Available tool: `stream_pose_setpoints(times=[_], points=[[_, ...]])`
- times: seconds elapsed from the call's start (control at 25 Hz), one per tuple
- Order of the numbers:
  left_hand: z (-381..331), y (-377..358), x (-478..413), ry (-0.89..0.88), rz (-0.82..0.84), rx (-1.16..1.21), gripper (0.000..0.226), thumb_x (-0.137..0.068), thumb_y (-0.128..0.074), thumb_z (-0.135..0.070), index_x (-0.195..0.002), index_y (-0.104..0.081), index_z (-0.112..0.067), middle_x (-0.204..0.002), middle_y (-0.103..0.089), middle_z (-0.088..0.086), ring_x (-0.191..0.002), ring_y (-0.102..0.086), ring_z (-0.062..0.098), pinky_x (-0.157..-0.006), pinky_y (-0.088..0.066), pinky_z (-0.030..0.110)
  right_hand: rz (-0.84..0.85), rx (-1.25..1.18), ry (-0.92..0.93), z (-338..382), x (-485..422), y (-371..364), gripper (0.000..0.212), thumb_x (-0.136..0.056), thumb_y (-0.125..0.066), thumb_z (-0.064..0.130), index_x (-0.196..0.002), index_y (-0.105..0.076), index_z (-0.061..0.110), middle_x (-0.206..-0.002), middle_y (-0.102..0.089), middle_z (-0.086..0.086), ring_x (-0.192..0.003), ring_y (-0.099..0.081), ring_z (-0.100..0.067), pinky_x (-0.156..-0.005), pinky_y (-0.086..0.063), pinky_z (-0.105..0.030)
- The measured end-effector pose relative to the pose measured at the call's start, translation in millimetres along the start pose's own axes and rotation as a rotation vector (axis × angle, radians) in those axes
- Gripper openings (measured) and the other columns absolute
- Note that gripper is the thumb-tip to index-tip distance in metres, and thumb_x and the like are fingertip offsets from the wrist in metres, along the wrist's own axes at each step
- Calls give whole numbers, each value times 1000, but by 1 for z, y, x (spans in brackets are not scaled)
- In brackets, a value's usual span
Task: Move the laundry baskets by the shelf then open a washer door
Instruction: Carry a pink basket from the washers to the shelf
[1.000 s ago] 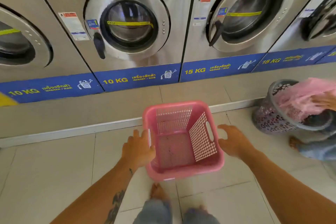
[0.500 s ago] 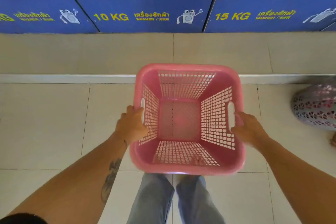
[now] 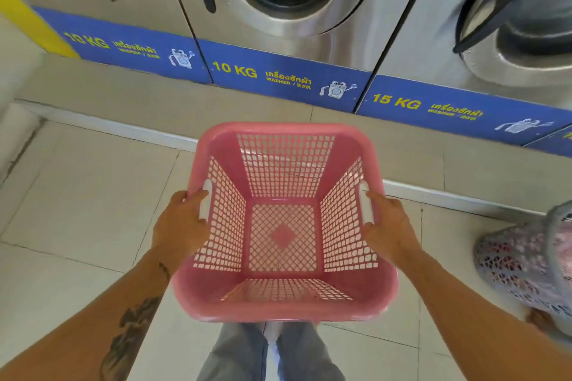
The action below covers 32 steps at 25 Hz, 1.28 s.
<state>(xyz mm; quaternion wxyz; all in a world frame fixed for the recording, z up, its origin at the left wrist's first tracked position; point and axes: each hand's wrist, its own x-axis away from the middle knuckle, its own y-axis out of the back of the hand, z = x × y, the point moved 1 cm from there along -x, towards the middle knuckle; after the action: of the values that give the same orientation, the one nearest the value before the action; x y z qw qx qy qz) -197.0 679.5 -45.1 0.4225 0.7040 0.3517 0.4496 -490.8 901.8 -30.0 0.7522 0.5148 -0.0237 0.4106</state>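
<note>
A pink plastic laundry basket [image 3: 283, 303], square with lattice walls and nothing inside, is held above the tiled floor [image 3: 77, 195]. It is gripped at its side handles by the left hand [image 3: 179, 226] and the right hand [image 3: 391, 226]. A grey mesh basket [image 3: 523, 260] stands at the right. Steel washers [image 3: 288, 3] with closed doors are seen behind.

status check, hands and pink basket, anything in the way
Left hand and right hand grip pink basket by side handles. Basket empty, held up. Grey basket on floor at right; no shelf in view.
</note>
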Motion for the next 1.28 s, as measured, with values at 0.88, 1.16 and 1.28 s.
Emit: stream_pose_setpoints(times=[0.88, 1.16, 1.28], points=[[449, 215, 552, 846, -887, 414, 56, -63, -47, -25, -114, -69, -26, -107, -65, 2, -80, -59, 28, -68, -46, 33, 51, 370, 1302, 466, 429, -219, 67, -74, -53, 18, -137, -48, 40, -114, -58, -8, -99, -61, -35, -76, -49, -36], [573, 206, 700, 1191, -1042, 439, 45, -73, -60, -26, -116, -68, -36, -106, -68, -8, -85, -64, 23, -74, -49, 31, 195, 402, 1588, 568, 599, -348, 49, -82, -53, 27, -131, -55, 38, -108, -63, -9, -97, -62, -34, -73, -49, -36], [622, 203, 744, 1299, -1073, 400, 45, -71, -58, -30, -114, -68, -40, -106, -68, -15, -76, -62, 15, -72, -55, 33, 310, 397, 1707, 612, 662, -415, 44, -85, -50, 35, -128, -58, 36, -114, -64, -11, -101, -62, -36, -79, -50, -40]])
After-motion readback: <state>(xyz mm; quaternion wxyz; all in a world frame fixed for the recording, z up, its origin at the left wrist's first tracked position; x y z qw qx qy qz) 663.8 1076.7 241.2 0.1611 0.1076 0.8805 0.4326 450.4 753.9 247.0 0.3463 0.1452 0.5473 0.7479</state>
